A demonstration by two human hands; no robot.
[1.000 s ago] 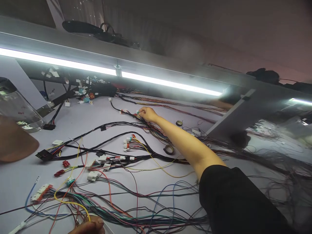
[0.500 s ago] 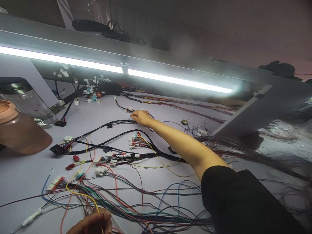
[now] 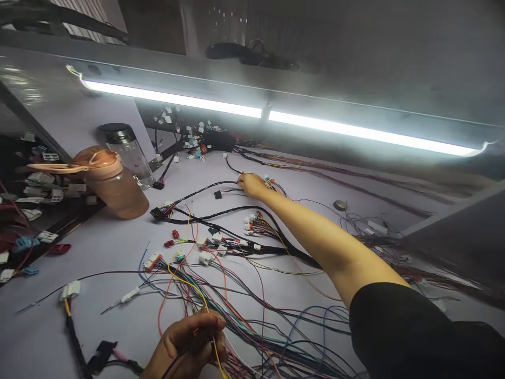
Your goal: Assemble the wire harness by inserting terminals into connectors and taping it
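My right hand (image 3: 251,185) is stretched far across the white table (image 3: 118,242), its fingers closed on the black-sheathed harness branch (image 3: 213,186) where a cluster of small coloured connectors (image 3: 272,183) lies. At the near edge my left hand (image 3: 189,342) pinches a yellow wire (image 3: 197,297) that runs up into a mass of loose coloured wires (image 3: 252,326). White connectors (image 3: 205,257) lie in the middle between the two hands.
A pink bottle (image 3: 112,181) and a clear jar with a black lid (image 3: 126,152) stand at the left. A rack of connectors (image 3: 27,210) sits at the far left. A lit strip light (image 3: 276,116) crosses overhead. More wire bundles (image 3: 394,242) lie at the right.
The camera view swung left and down. My right hand slid along the black harness towards the left. My left hand rose into view with the yellow wire.
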